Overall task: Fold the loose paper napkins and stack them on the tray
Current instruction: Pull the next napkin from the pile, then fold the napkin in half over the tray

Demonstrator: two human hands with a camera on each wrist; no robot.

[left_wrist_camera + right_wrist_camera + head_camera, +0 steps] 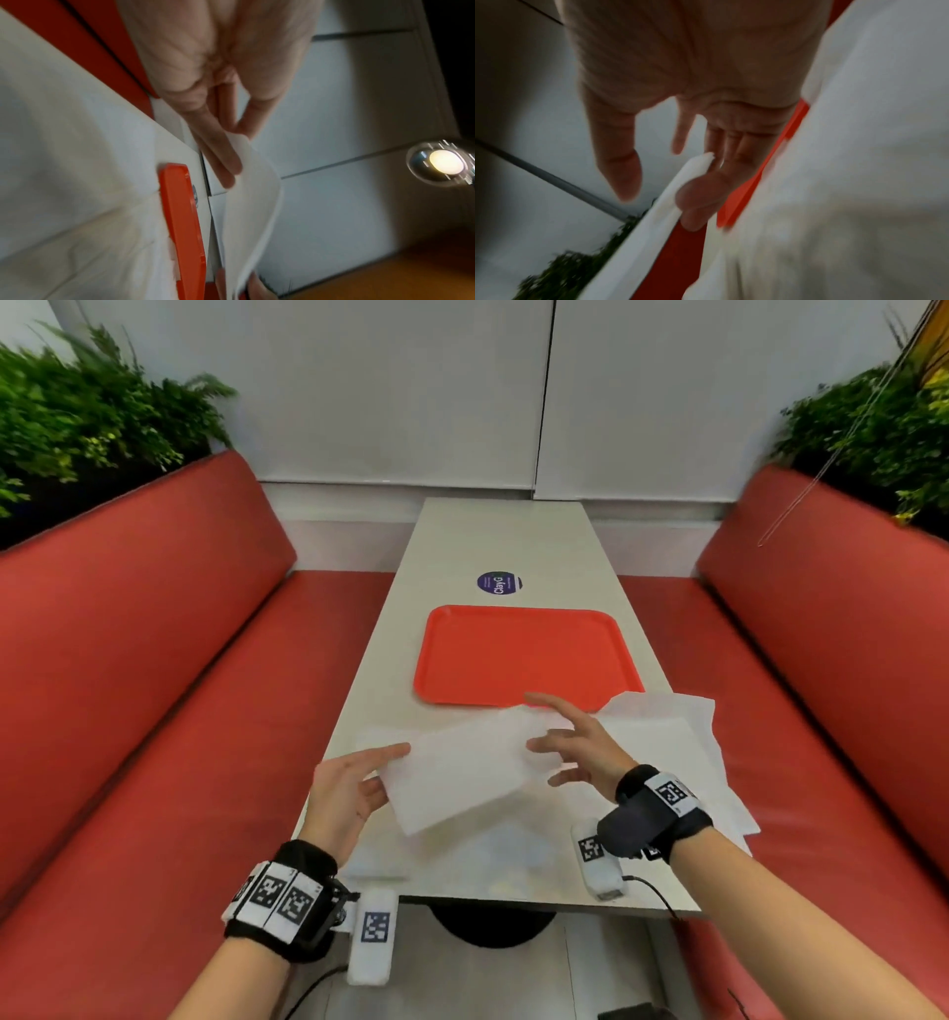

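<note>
A white paper napkin (462,775) hangs in the air above the near end of the table, stretched between both hands. My left hand (391,765) pinches its left corner between thumb and fingers, plain in the left wrist view (239,142). My right hand (544,724) has its fingers spread and fairly straight. The napkin's right end (670,213) lies against those fingers (700,199), with the thumb held apart. The orange tray (529,654) lies bare on the table just beyond. Several loose napkins (662,737) are spread at the table's right edge.
The narrow white table (498,541) runs between two red benches (154,660) topped with plants. A round purple sticker (499,583) lies beyond the tray. White tagged devices (598,862) with cables sit at the near table edge. A lit lamp (446,163) shows in the left wrist view.
</note>
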